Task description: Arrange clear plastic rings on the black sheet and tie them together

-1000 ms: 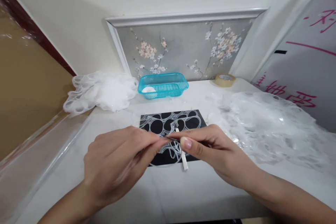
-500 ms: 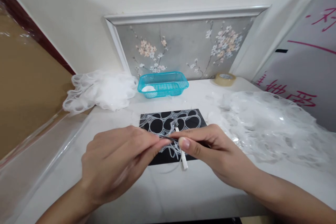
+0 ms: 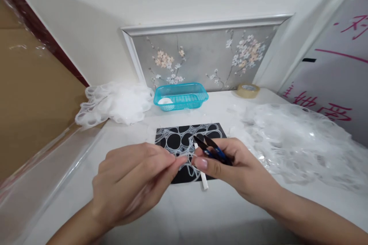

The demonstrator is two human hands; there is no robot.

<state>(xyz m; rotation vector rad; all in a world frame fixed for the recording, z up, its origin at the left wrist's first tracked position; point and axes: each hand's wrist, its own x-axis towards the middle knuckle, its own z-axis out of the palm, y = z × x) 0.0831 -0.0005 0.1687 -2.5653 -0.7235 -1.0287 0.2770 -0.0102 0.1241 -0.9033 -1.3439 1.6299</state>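
Note:
My right hand (image 3: 232, 162) is closed around small dark thread snips (image 3: 214, 151) with blue on the handles; their two blades stand apart and point up and left. Its thumb and a fingertip also meet near a thin whitish strand. My left hand (image 3: 140, 180) pinches the translucent white lace-like material (image 3: 184, 155), most of which its fingers hide. Both hands hover over a black mat (image 3: 178, 178), where whitish rings and loose strands (image 3: 174, 139) lie. A narrow white stick-like piece (image 3: 204, 180) rests across the mat's front edge, partly behind my right thumb.
A teal plastic basket (image 3: 201, 101) with a white round thing (image 3: 166, 102) inside stands at the back. Beside the wall sits a tape roll (image 3: 247, 91). White ring-patterned material is heaped at left (image 3: 117, 103) and right (image 3: 301, 141). A cardboard sheet (image 3: 37, 72) borders the left.
The snips have swung from between my fingertips back into my right palm, their blades now raised and apart. My right fingertips have come near the strand by my left hand. The view has tilted slightly.

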